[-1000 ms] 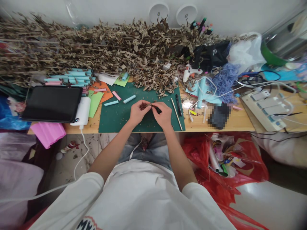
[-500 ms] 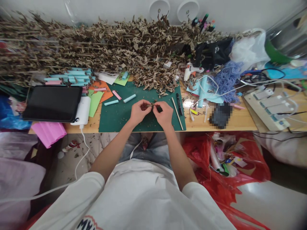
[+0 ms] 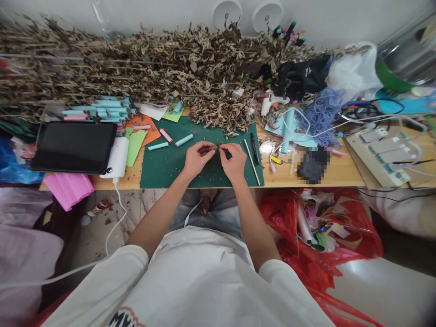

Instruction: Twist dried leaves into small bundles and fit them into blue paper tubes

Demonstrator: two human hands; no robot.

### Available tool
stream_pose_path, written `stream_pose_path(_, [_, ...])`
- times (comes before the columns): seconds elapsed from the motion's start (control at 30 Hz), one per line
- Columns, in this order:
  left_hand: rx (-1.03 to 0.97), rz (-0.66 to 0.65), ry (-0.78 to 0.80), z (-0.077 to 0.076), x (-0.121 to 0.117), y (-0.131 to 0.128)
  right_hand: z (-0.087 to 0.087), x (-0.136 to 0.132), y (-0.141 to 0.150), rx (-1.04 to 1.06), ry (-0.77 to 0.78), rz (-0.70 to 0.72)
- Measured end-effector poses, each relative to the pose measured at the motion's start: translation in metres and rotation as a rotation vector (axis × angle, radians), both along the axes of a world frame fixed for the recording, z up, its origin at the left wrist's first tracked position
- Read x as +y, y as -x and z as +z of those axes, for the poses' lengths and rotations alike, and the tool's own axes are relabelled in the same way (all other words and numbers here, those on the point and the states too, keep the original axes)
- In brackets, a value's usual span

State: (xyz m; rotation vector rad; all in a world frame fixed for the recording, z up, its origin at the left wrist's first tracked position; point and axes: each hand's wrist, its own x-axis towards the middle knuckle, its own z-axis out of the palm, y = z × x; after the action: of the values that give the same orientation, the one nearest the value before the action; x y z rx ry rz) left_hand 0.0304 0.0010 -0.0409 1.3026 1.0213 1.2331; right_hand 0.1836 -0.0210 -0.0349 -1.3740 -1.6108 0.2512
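Over the green cutting mat, my left hand and my right hand meet fingertip to fingertip. Both pinch a small brown piece of dried leaf, partly covered by the fingers. Just beyond the hands lies a heap of dried leaves. Left of my left hand are two blue paper rolls, one of them nearer, and a pink paper roll. A thin wooden stick and a black pen lie to the right of my right hand.
Long dried stalks cover the back of the table. A tablet and a white power bank sit at left. At right are a glue gun, blue yarn and a power strip. A red bag hangs below the edge.
My fingers have shifted slightly around the dried leaf piece, with the left fingers a little straighter. The things on the mat stay where they were.
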Motion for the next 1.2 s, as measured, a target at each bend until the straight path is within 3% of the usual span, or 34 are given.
stream_pose_path(0.4, [-0.072, 0.015, 0.059, -0.002, 0.001, 0.001, 0.006, -0.004, 0.001, 0.079, -0.022, 0.134])
stream_pose_path(0.6, [-0.046, 0.006, 0.039, -0.004, 0.001, 0.001, 0.000, -0.002, 0.001, 0.098, -0.008, 0.114])
stream_pose_path(0.83, [-0.025, 0.010, 0.029, -0.002, 0.000, 0.000, 0.006, -0.005, 0.001, 0.096, -0.015, 0.120])
stream_pose_path(1.03, [-0.013, 0.038, 0.030, -0.004, 0.001, 0.001, 0.000, -0.001, -0.002, 0.162, -0.014, -0.017])
stream_pose_path(1.2, [-0.031, 0.030, 0.032, -0.007, 0.002, 0.000, -0.002, -0.001, -0.002, 0.136, -0.005, 0.007])
